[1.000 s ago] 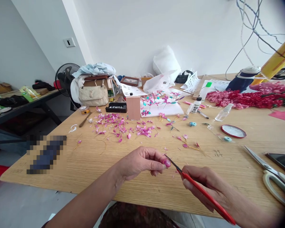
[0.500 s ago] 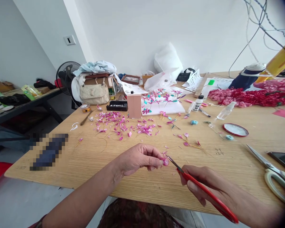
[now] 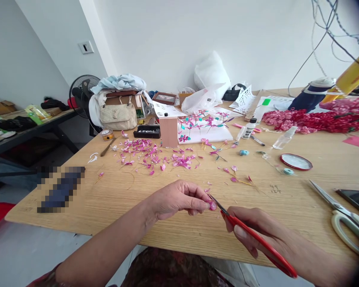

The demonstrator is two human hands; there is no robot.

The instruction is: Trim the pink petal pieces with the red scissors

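My left hand point(image 3: 179, 199) pinches a small pink petal point(image 3: 212, 205) between thumb and fingertips, just above the wooden table point(image 3: 137, 199). My right hand point(image 3: 257, 231) grips red-handled scissors point(image 3: 257, 241), whose dark blades point up-left and meet the petal. Both hands hover near the table's front edge, close together. Loose pink petals point(image 3: 155, 157) lie scattered further back on the table.
White-handled scissors point(image 3: 344, 223) and a dark phone point(image 3: 357, 199) lie at the right. A red-rimmed lid point(image 3: 296, 162), small bottles point(image 3: 248, 129), a wooden block point(image 3: 168, 131), a white board with pink flowers point(image 3: 203, 129), a red flower heap point(image 3: 311, 121), a beige bag point(image 3: 118, 115) and a fan point(image 3: 82, 95) stand behind.
Both hands have stayed almost in place, shifting slightly; the scissor tips remain at the petal. The view has drifted a little.
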